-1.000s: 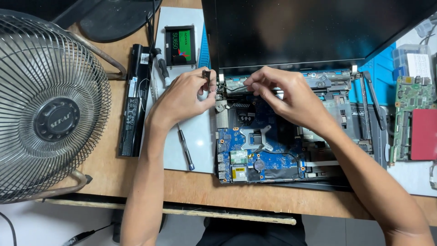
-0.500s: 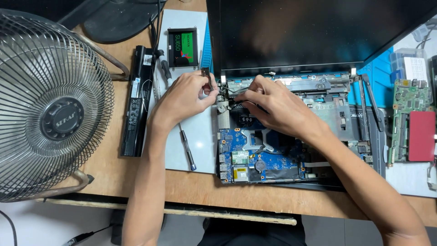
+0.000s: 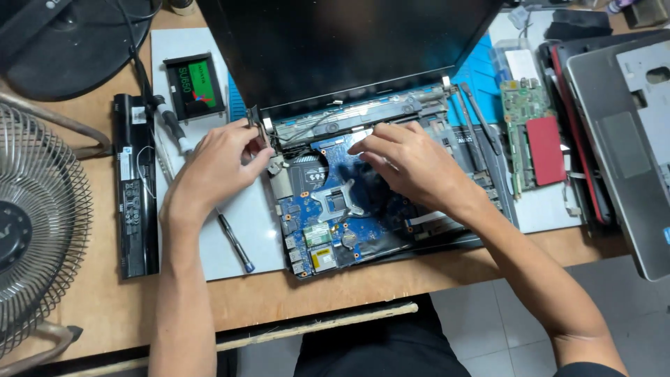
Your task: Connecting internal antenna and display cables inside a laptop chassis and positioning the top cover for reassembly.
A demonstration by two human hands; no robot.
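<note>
Wooden desk (image 3: 98, 307), bare blue motherboard (image 3: 335, 209)

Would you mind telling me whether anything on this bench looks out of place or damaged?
Nothing looks damaged. The laptop simply lies opened up, its blue circuit board bare, with the left hand and right hand on it.

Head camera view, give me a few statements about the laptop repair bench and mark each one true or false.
1. The left hand is at the left hinge corner of the opened laptop. True.
2. The right hand holds a screwdriver. False: it rests on the exposed blue board, with no tool visible in it.
3. A long black battery pack lies left of the laptop. True.
4. The wire-guarded fan stands on the right side of the table. False: it is at the far left.
5. A screwdriver lies beside the left wrist. True.
</note>
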